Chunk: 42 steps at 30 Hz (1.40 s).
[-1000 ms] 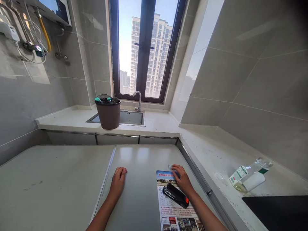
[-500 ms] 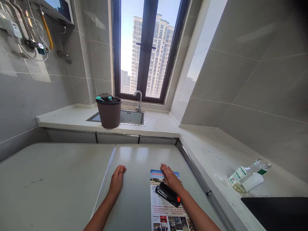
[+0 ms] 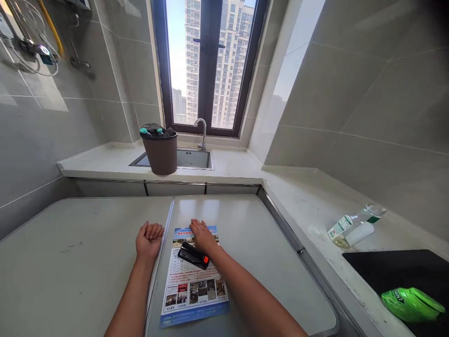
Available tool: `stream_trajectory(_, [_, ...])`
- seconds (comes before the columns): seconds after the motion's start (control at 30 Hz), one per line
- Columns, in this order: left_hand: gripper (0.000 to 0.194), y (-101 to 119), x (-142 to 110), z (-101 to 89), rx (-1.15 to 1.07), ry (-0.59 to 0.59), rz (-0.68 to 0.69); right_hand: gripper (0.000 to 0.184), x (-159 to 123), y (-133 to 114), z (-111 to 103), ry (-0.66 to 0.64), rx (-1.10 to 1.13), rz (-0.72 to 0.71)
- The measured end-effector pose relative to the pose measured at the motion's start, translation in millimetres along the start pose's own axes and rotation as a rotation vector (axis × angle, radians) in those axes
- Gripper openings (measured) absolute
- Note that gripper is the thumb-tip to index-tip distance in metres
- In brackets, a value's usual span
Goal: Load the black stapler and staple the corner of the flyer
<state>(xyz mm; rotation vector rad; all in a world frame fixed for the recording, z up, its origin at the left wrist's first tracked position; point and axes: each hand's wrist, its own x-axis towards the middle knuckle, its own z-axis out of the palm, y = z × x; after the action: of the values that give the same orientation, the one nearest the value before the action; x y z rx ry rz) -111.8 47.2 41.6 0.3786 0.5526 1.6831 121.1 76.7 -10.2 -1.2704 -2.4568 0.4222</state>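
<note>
My right hand [image 3: 203, 236] lies with fingers stretched out on the upper part of a printed flyer [image 3: 196, 311]. A black stapler [image 3: 193, 255] with an orange-red spot at one end rests on the flyer, just below that hand and close to the wrist. To the left, my left hand [image 3: 149, 238] rests on the white tabletop [image 3: 105, 271] beside the seam. Its fingers are curled inward, and nothing shows in them. The flyer has a blue top and bottom edge, red text and small photos.
A brown bin [image 3: 160, 154] with a black liner stands at the sink [image 3: 194, 159] on the far counter. On the right counter lie a clear bottle [image 3: 356, 227], a black panel [image 3: 396, 267] and a crumpled green can [image 3: 412, 304].
The flyer has slid left with my right hand and the stapler. My left hand has moved left and turned, its fingers now curled. The view has tipped down, bringing the green can into sight.
</note>
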Motion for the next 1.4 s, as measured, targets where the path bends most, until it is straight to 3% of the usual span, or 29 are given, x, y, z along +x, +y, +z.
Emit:
stream_trajectory(0.1, [0.060, 3, 2, -2.8, -0.114, 0.026, 0.010, 0.061, 7, -13, 5, -0.002, 0.011, -0.008])
stream_trajectory(0.33, [0.061, -4, 2, -3.2, -0.078, 0.015, 0.019, 0.062, 5, -31, 5, 0.066, 0.022, -0.022])
stream_trajectory(0.47, [0.061, 1, -5, -3.5, -0.057, -0.010, 0.265, 0.042, -15, -20, -22, 0.356, 0.000, 0.173])
stream_trajectory(0.57, [0.061, 3, -10, -2.3, 0.016, -0.017, 0.413, 0.028, -61, 10, -57, 0.434, -0.044, 0.316])
stream_trajectory(0.7, [0.061, -1, -10, -0.1, 0.055, -0.028, 0.423, 0.030, -166, 59, -93, 0.459, -0.112, 0.469])
stream_trajectory(0.8, [0.062, -2, -9, -0.4, 0.037, -0.042, 0.401, 0.030, -238, 78, -90, 0.501, -0.227, 0.596])
stream_trajectory(0.87, [0.061, -1, -9, -1.6, 0.022, -0.041, 0.418, 0.030, -264, 82, -76, 0.502, -0.317, 0.590])
stream_trajectory(1.0, [0.060, 2, -8, -3.4, -0.008, -0.083, 0.467, 0.025, -269, 79, -56, 0.480, -0.405, 0.550])
stream_trajectory(1.4, [0.058, -2, -6, -4.3, -0.016, -0.066, 0.445, 0.022, -258, 77, -58, 0.477, -0.467, 0.562])
